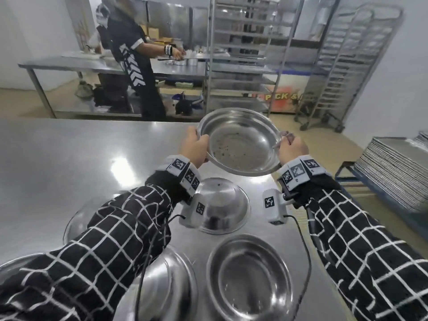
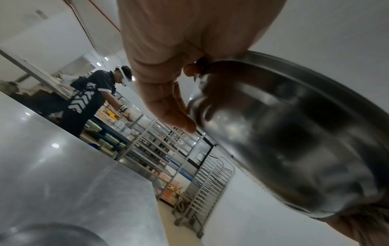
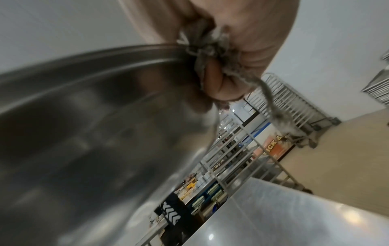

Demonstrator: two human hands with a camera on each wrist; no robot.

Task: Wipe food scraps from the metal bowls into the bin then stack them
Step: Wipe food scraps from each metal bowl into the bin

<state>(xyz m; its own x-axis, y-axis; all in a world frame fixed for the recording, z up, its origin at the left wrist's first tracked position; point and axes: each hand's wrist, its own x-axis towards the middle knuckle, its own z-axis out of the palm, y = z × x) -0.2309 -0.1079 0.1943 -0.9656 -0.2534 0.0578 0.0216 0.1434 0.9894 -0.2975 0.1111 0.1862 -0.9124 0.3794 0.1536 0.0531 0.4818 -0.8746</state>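
Both hands hold a dirty bowl (image 1: 240,140) above the table (image 1: 81,154), left hand (image 1: 194,147) gripping its rim, right hand (image 1: 292,148) clutching rim and rag (image 3: 212,48).

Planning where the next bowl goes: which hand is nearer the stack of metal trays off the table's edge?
Right. The right hand grips the raised bowl on the side toward the stack of trays; the left hand holds the bowl's opposite rim.

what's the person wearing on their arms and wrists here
Both arms wear black sleeves with a white grid check. Each wrist carries a white band of square black-and-white code tags: the left band, the right band. Under each wrist hangs a white camera block with its own tag, and thin black cables trail back along the arms. The left hand and right hand are bare.
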